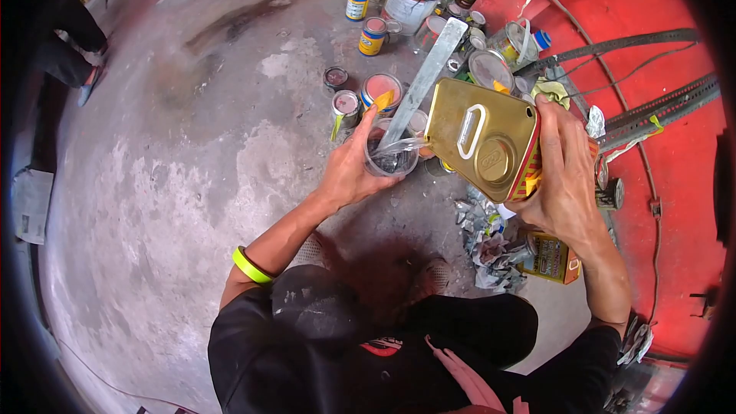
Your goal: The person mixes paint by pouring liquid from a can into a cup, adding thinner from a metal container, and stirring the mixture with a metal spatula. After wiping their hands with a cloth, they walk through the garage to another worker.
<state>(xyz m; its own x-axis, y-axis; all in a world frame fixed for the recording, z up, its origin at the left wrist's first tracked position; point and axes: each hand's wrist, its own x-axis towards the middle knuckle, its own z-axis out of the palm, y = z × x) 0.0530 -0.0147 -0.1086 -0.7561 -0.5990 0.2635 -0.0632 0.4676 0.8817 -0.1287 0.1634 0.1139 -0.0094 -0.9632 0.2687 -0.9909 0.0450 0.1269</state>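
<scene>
Gold can (484,146), tipped beside the clear cup (412,158), and it's pouring! | Right hand (567,180), fingers spread wide, grips can | left hand (354,165) curls round cup | best poured thin, cup held level

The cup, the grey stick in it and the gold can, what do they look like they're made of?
Cup: probably clear plastic, glossy; its dark contents show through.
Grey stick: perhaps metal, flat and dull, though smears could hide something else.
Gold can: likely metal, shiny, judging by its reflective top and raised rim.
</scene>
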